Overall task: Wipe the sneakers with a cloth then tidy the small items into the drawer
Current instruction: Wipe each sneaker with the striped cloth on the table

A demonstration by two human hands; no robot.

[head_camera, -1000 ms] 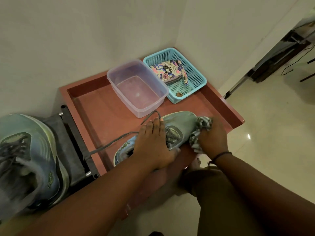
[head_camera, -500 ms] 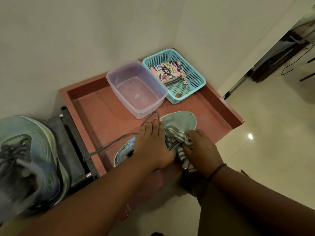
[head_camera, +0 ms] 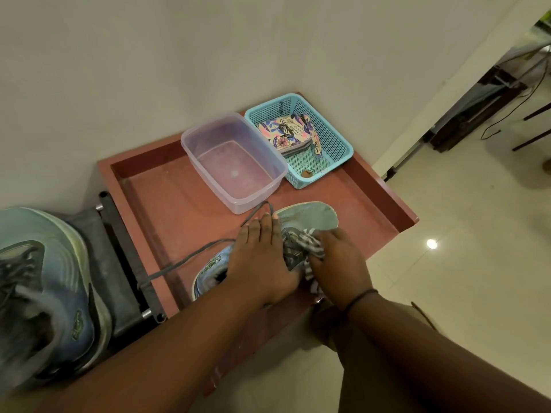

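Note:
A grey-green sneaker (head_camera: 310, 216) lies in the open reddish drawer (head_camera: 167, 201), toe pointing away from me, its lace trailing left. My left hand (head_camera: 262, 257) lies across its middle, thumb curled down the near side, holding it. My right hand (head_camera: 337, 260) grips a striped grey-white cloth (head_camera: 310, 242) against the laces on the sneaker's right side. A second sneaker (head_camera: 44, 290) sits at the far left on a dark rack, blurred.
In the drawer's back stand a clear plastic tub (head_camera: 232, 162) and a teal basket (head_camera: 331, 138) holding a floral pouch (head_camera: 283, 132) and a small brown item. A wall rises behind. Pale tiled floor (head_camera: 462, 278) spreads to the right, with furniture legs and cables far right.
My right hand with the cloth has slid from the sneaker's toe back along its right side to the laces. My left hand has stayed on the shoe.

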